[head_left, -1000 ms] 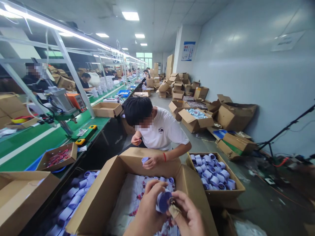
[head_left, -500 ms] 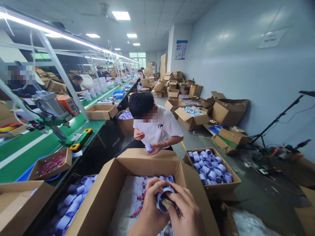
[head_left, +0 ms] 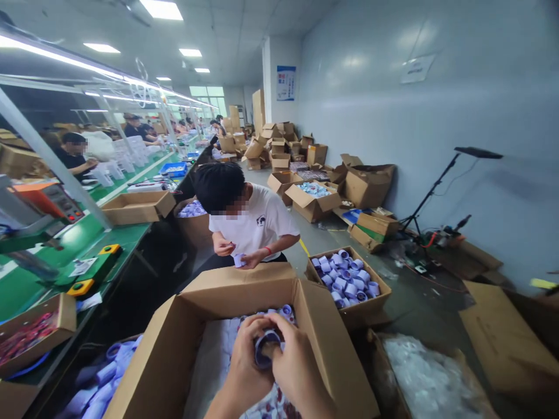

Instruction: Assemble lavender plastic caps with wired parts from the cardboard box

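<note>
A short lavender plastic cylinder (head_left: 264,362), hollow with a dark inside, is held over the big open carton (head_left: 174,337). My left hand (head_left: 245,364) wraps round its left side. On the other side my right hand (head_left: 293,356) grips the rim, and its thumb reaches into the opening. Whether anything small sits inside the cylinder I cannot make out. Below my hands lie white sheeting (head_left: 205,361) and several similar lavender cylinders (head_left: 287,311) with small red parts among them.
A co-worker in a white shirt (head_left: 273,218) sits across the carton, holding another cylinder (head_left: 239,260). A box of cylinders (head_left: 349,279) stands to the right, more cylinders (head_left: 105,372) at lower left. A box of red parts (head_left: 35,331) rests on the green bench (head_left: 126,238). Clear plastic bags (head_left: 428,372) lie lower right.
The view has turned to the right, so the surroundings sit further left. My hands still hold the cylinder, with the right-hand fingers now closer round it.
</note>
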A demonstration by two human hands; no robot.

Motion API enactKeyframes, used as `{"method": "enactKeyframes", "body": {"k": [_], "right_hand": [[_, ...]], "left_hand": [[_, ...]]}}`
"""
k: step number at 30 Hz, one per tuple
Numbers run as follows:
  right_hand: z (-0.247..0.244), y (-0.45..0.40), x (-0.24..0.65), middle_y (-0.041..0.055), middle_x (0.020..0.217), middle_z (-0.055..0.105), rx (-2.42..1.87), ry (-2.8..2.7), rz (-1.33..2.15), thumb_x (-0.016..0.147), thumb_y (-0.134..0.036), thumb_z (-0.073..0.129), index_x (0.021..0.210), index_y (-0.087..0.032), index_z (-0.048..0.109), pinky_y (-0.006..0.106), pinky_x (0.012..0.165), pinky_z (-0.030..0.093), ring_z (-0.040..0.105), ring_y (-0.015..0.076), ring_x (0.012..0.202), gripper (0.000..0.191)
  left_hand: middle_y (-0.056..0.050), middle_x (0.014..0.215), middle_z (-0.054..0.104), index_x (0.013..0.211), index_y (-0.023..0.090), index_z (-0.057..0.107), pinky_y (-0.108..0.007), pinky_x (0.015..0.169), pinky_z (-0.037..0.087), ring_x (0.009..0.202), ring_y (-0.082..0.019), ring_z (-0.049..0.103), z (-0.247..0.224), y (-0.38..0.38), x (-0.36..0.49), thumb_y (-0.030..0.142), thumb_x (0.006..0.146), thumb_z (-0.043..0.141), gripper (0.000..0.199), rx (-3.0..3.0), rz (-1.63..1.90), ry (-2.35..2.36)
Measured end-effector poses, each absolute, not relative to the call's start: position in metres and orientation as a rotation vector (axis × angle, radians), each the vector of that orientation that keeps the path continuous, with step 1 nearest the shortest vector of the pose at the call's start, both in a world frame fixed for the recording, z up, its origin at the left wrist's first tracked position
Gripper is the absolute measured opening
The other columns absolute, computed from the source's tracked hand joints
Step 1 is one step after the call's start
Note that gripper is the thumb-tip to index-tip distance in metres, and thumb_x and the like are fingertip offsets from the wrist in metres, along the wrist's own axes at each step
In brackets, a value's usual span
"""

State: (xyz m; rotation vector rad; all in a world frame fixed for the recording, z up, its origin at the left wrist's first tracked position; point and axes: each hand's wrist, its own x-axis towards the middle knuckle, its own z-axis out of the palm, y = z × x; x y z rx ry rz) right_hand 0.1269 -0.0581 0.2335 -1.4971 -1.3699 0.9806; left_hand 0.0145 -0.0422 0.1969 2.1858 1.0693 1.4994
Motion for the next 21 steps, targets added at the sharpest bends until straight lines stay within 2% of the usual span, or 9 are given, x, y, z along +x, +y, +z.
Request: {"method": "enactKeyframes", "body": {"k": [3,7,14,21], "right_hand": [[0.228,-0.052,0.125,0.0042,0.09,0.073,-1.407,-1.218,1.184,0.062,-0.006,0.051,0.089,-0.02,0.066,0.026,0.077,0.051,0.068,0.0197,0.086,0.034],[0.205,-0.05,0.123,0.0054,0.081,0.073,-1.447,-1.102,1.188,0.063,-0.013,0.055,0.081,-0.018,0.065,0.026,0.068,0.05,0.068,0.0204,0.078,0.021],[0.16,-0.057,0.133,0.0037,0.074,0.071,-1.527,-0.999,1.205,0.06,-0.012,0.053,0.074,-0.02,0.063,0.027,0.064,0.047,0.065,0.0205,0.072,0.019],[0.109,-0.072,0.161,0.0,0.06,0.065,-1.589,-0.869,1.254,0.056,-0.013,0.056,0.064,-0.019,0.061,0.023,0.056,0.044,0.06,0.017,0.062,0.011]], "left_hand": [[-0.004,0.088,0.064,0.093,0.023,0.048,-0.031,0.062,0.054,0.077,-0.021,0.066,0.192,-0.04,0.012,0.008,0.056,0.055,0.04,2.21,1.394,1.086],[-0.002,0.083,0.066,0.085,0.023,0.05,-0.029,0.061,0.053,0.071,-0.02,0.066,0.18,-0.036,0.01,0.008,0.056,0.056,0.033,2.243,1.262,1.099],[0.0,0.073,0.064,0.079,0.025,0.048,-0.028,0.06,0.049,0.066,-0.019,0.062,0.135,-0.037,0.016,0.008,0.052,0.05,0.033,2.215,1.04,1.056],[0.002,0.062,0.056,0.073,0.025,0.046,-0.026,0.055,0.039,0.057,-0.016,0.052,0.083,-0.044,0.047,0.011,0.055,0.047,0.022,2.402,1.064,0.956]]}}
